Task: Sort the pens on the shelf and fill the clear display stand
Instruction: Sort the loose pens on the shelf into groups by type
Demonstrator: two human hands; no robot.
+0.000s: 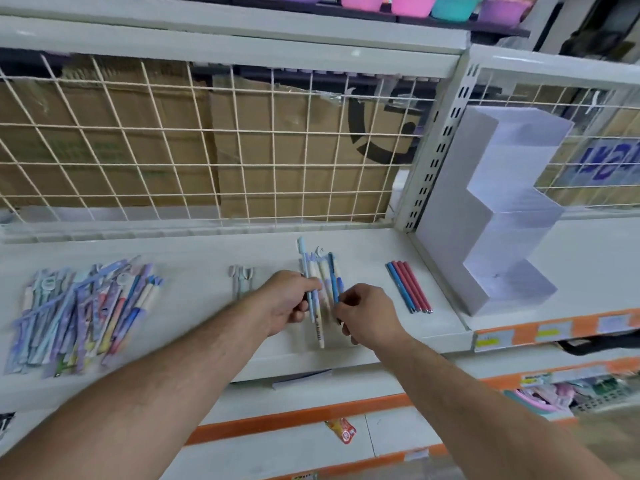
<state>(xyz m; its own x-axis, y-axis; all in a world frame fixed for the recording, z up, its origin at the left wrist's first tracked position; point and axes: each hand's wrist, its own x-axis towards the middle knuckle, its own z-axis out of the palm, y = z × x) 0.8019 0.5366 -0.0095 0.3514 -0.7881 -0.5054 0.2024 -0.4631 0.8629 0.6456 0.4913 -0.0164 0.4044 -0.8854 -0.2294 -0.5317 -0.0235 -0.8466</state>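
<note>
The fingers of my left hand [287, 303] curl around a slim pale blue pen [304, 268], its capped end pointing to the far side. My right hand [363, 313] pinches a darker blue pen [333, 278] between thumb and fingertips. Between them, smooth cream pens [320, 317] lie side by side on the flat white shelf [194, 271]. Just right, four slim blue and red pens [408, 287] lie in a neat row. Farther right stands the clear display stand [502, 220], stepped in three boxy tiers. Far left lies a loose heap of pastel pens [83, 306]. Behind, a cream wire grid [207, 150] fronts brown cardboard [277, 161].
</note>
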